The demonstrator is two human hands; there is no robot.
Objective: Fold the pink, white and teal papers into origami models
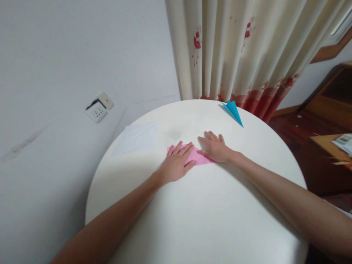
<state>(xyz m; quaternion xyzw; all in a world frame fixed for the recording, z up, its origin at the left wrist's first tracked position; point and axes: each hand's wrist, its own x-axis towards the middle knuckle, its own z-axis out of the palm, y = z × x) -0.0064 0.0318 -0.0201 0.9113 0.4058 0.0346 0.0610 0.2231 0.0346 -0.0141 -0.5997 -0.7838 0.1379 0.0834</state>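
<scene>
A folded pink paper (197, 156) lies flat in the middle of a round white table (209, 220). My left hand (176, 163) presses palm-down on its left part, fingers spread and pointing away from me. My right hand (215, 147) lies flat on the paper's right part, fingers pointing left. Most of the paper is hidden under the two hands; only a strip between them and a bit below the right hand shows. Neither hand grips anything.
A blue paper plane (233, 111) sits near the table's far edge. A white sheet (137, 138) lies at the far left of the table. Behind are a flowered curtain (247, 47), a wall socket (98, 108) and wooden furniture (330, 110) on the right.
</scene>
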